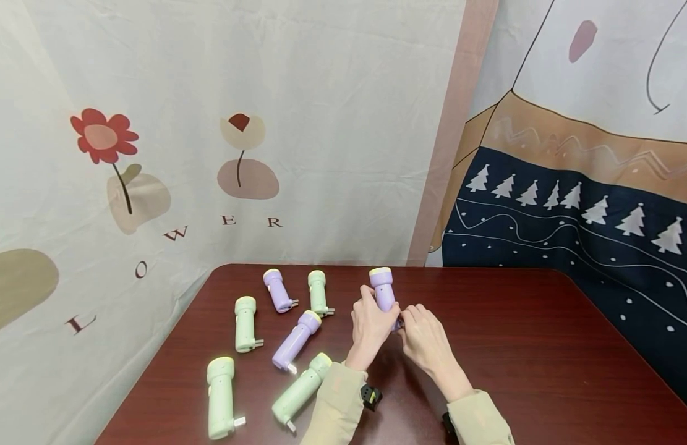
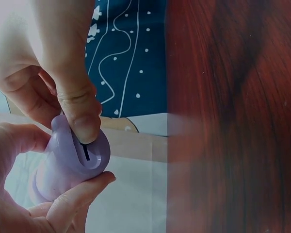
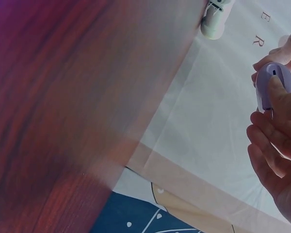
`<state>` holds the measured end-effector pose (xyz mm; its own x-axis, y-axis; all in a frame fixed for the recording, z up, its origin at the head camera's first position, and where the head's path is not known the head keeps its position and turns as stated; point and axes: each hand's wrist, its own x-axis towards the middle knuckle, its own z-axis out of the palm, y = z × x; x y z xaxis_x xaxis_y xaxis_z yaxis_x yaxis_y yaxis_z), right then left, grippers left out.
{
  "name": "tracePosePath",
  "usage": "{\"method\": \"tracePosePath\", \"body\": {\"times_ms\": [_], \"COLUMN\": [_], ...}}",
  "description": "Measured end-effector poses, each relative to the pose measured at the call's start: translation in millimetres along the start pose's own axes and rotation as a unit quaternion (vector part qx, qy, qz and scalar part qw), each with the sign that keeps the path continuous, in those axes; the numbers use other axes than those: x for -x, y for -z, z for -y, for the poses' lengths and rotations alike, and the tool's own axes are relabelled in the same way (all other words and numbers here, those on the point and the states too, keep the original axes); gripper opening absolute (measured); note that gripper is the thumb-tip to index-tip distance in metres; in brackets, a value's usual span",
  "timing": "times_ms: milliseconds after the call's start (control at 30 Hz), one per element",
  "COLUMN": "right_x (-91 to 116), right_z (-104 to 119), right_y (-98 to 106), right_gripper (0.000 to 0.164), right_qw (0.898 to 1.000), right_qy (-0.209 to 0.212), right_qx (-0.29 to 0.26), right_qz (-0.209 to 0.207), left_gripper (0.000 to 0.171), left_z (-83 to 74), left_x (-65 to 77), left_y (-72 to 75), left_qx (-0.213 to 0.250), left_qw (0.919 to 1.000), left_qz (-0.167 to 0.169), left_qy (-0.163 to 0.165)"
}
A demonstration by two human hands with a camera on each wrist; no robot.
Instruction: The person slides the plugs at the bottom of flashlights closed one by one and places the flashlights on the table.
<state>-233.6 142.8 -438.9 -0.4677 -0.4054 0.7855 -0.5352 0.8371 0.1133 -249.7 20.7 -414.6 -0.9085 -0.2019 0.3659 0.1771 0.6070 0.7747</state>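
A purple flashlight [image 1: 382,281] with a yellow-rimmed head is held up over the table, lamp end pointing away. My left hand [image 1: 371,324] grips its body, thumb on one side and fingers on the other. At the near end is my right hand [image 1: 426,340]. Its thumb [image 2: 85,127] presses on the recessed base [image 2: 103,158], where a dark slot shows, and the forefinger lies close to the base's edge. Below the thumb, a thin metal prong [image 3: 272,114] sticks out in the right wrist view. The thumb hides part of the recess.
Left of my hands on the brown table [image 1: 543,358] lie several more flashlights: purple ones, such as this tilted one [image 1: 293,343], and green ones, such as the front-left one [image 1: 221,398]. Their plugs stick out. A green flashlight [image 1: 301,390] lies partly behind my left sleeve. Printed cloth hangs behind.
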Motion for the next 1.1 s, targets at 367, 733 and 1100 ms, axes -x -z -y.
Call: {"method": "tracePosePath", "body": {"times_ms": [367,733,1100], "right_x": [0.2,0.7,1.0], "right_z": [1.2,2.5,3.2], "right_y": [0.7,-1.1,-0.7], "right_gripper": [0.022,0.022,0.019], "right_qw": [1.000,1.000,0.999], "right_qy": [-0.003,-0.002,-0.008], "right_qx": [0.001,0.015,0.025], "right_qz": [0.004,0.009,0.019], "left_gripper": [0.044,0.043,0.043], "left_z": [-0.9,-0.1,-0.5], "left_x": [0.6,0.4,1.5], "left_y": [1.9,2.5,2.2], "left_qx": [0.007,0.005,0.008], "left_qw": [1.0000,0.9999,0.9999], "left_qz": [-0.001,-0.005,0.010], "left_qy": [-0.004,-0.008,-0.002]}}
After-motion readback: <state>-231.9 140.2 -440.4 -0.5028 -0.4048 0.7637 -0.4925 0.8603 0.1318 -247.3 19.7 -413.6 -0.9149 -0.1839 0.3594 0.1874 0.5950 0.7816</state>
